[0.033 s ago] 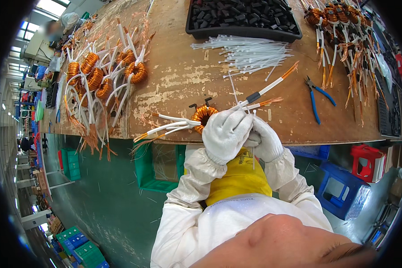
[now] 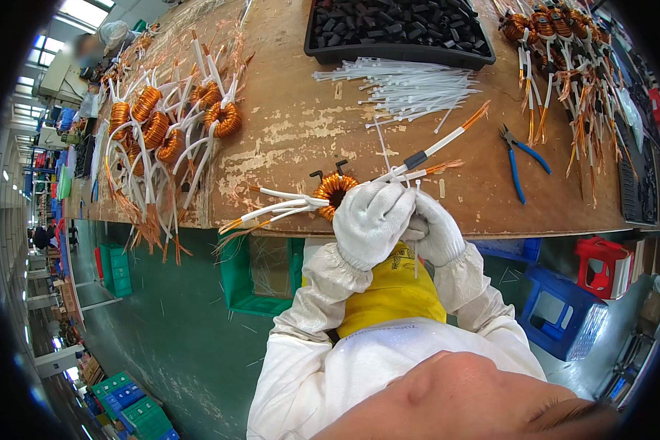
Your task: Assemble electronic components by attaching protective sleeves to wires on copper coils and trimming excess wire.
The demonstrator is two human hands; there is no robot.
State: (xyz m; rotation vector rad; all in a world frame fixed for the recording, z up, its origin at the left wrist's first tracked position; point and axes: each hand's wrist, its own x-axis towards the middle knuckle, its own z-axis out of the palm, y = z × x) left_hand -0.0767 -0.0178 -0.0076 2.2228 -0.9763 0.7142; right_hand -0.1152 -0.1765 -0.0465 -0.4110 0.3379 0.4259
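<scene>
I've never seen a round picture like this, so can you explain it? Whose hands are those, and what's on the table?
There's no robot. A head-worn camera looks down at its wearer's own hands, and its wide lens bends everything. The white-gloved left hand and right hand meet at the white wires of a copper coil; the fingers hide the exact grip. On the wooden table lie more coils, white cable ties, blue-handled pliers and a black tray of small black pieces.

Left hand (image 2: 374, 220): gloved white, fingers curled!
Right hand (image 2: 438, 229): gloved too, tucked close alongside!
Forearms (image 2: 315, 297): sleeved, both angled inward!
</scene>
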